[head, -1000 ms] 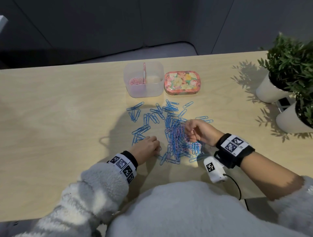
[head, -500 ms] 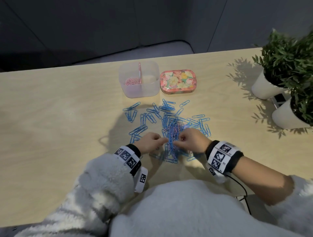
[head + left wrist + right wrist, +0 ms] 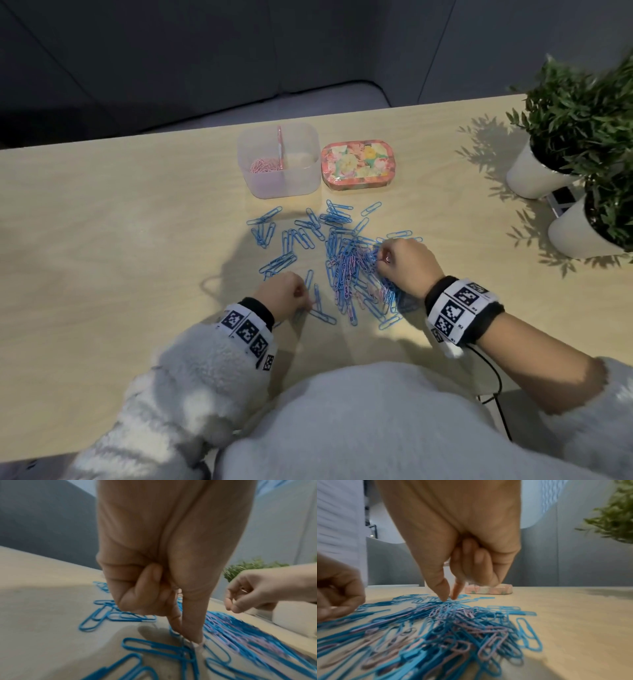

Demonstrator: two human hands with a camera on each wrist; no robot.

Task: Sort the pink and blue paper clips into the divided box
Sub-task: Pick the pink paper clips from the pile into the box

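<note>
A mixed pile of blue and pink paper clips (image 3: 352,270) lies mid-table, with loose blue clips (image 3: 291,240) spread to its left. My left hand (image 3: 310,303) is at the pile's near-left edge; thumb and forefinger (image 3: 190,638) pinch a pale pink clip (image 3: 198,647) against the table. My right hand (image 3: 382,258) is at the pile's far-right side. Its thumb and forefinger (image 3: 448,598) dip into the pile (image 3: 447,622), and its curled fingers seem to hold pink clips. The clear divided box (image 3: 284,188) stands behind, with pink clips (image 3: 262,166) in its left compartment.
A floral tin (image 3: 356,162) sits right of the box. Two potted plants in white pots (image 3: 534,178) (image 3: 579,233) stand at the right edge, a small device (image 3: 561,202) between them. A black cable (image 3: 493,377) runs off the near edge.
The hands met over the pile's middle half a second ago. They have since drawn apart, the left back to the near-left edge, the right to the far-right side.
</note>
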